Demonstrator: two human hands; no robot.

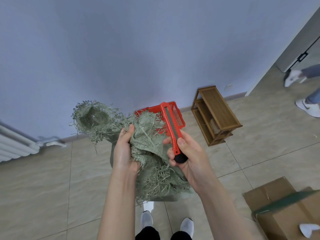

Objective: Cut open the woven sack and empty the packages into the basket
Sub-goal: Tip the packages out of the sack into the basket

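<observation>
A frayed green woven sack hangs in front of me, its torn edges shedding loose strands, with a ragged opening at the upper left. My left hand grips a bunch of the sack's fabric. My right hand holds a red utility knife by its black end, pointing up and away, just right of the sack. Behind the sack a red slatted plastic basket stands on the floor by the wall, partly hidden. No packages are visible.
A small wooden shelf stands right of the basket. A cardboard box lies at the lower right. A white radiator is at the left wall. Another person's feet are at the far right. My shoes are below.
</observation>
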